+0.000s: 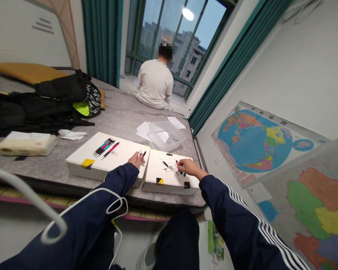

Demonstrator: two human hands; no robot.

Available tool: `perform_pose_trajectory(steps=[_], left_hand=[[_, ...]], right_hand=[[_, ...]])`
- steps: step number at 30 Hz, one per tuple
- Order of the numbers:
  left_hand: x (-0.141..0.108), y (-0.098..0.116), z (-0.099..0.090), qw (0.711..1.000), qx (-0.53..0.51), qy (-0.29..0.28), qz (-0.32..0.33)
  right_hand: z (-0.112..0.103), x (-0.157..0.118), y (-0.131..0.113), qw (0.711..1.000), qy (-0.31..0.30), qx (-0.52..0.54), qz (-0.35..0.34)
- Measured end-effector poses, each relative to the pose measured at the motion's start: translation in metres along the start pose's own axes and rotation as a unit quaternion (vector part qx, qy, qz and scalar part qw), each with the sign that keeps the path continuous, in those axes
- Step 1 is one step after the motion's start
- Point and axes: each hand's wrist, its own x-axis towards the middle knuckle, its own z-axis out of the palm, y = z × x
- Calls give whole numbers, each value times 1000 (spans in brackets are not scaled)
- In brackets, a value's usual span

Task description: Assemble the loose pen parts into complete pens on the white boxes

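My left hand (pixel 136 160) is closed at the right edge of the larger white box (pixel 81 148), with a pale pen piece (pixel 140 153) and a black pen piece (pixel 144 154) sticking up from its fingers. Over the smaller white box (pixel 153 183), my right hand (pixel 188 166) pinches a thin, pale stick that looks like a pen refill (pixel 171 170). Small pen parts (pixel 165 164) in black, red and white lie scattered beside and beneath those fingers. On the larger box rest several assembled pens (pixel 104 147), in blue, black and red.
Behind the boxes sits a clear plastic bin (pixel 169 137) among white papers (pixel 143 131). A tissue pack (pixel 26 144) and black bags (pixel 45 99) lie to the left on the bed. A white cable (pixel 101 190) crosses my left sleeve. Another person (pixel 155 80) sits by the window.
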Motion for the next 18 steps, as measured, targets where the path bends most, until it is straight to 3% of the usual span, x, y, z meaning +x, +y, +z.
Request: perform_pose_trajectory(steps=[5, 10, 18], left_hand=[[0, 0, 1, 999, -14, -27, 11], [3, -2, 3, 998, -47, -42, 8], [4, 3, -2, 995, -68, -74, -2]], right_hand=[[11, 3, -6, 999, -24, -36, -15], [30, 17, -32, 997, -25, -59, -49], [46, 41, -51, 990, -104, -99, 6]])
